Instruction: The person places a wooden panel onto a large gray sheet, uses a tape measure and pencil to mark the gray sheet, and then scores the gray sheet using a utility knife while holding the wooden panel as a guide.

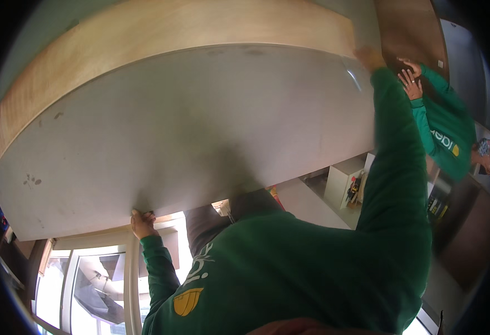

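Note:
A large grey panel (pixel 144 123) with several dark smudges fills most of the view in front of me. My left hand (pixel 143 223) is closed at its near edge, fingers curled against the board. A pale wooden strip (pixel 200 28) runs along the panel's far edge. At the far right end of that strip is my right hand (pixel 370 57), arm stretched out in a green sleeve. Motion smears its fingers, so I cannot tell whether it grips the corner or only touches it.
At the right another person (pixel 443 128) in a green sweatshirt holds both hands raised. A pale open box or shelf (pixel 342 187) with tools stands beyond my right arm. Below the panel at the left is a bright white-framed glass door or window (pixel 97 285). A brown panel (pixel 412 33) stands at the upper right.

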The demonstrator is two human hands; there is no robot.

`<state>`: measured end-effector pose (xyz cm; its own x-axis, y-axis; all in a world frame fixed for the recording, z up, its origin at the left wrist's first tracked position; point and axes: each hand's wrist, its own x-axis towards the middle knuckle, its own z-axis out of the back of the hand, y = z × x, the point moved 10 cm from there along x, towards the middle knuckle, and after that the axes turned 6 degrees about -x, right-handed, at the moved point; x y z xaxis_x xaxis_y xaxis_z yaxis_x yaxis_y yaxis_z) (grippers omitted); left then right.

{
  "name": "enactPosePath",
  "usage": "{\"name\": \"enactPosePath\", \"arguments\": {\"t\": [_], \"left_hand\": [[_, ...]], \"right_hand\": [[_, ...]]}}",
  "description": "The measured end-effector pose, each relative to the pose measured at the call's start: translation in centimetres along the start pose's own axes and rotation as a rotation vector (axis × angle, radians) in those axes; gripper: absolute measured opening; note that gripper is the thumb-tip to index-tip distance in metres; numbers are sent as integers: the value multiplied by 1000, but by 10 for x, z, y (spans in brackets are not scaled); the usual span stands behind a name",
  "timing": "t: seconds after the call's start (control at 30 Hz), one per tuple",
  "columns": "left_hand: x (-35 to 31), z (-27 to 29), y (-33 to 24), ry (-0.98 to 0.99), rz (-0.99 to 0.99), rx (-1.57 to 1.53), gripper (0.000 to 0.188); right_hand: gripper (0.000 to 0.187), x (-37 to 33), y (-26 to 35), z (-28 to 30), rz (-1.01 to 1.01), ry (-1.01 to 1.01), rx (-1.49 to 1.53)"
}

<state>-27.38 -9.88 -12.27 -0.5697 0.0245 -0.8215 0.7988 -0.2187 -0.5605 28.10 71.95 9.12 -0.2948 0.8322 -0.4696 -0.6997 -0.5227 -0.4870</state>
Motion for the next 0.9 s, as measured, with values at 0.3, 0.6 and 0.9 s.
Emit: {"name": "enactPosePath", "arguments": {"t": [0.3,0.6,0.9], "left_hand": [[-24,-29,-1,-92,27,-89,32],[-40,-5,-10,-240,46,99,40],[-12,4,7,-217,134,231,55]], "right_hand": [[68,36,-130,-240,-542,-117,527],[67,71,-84,-269,-385,-172,464],[50,8,-52,-233,-201,-417,471]]}}
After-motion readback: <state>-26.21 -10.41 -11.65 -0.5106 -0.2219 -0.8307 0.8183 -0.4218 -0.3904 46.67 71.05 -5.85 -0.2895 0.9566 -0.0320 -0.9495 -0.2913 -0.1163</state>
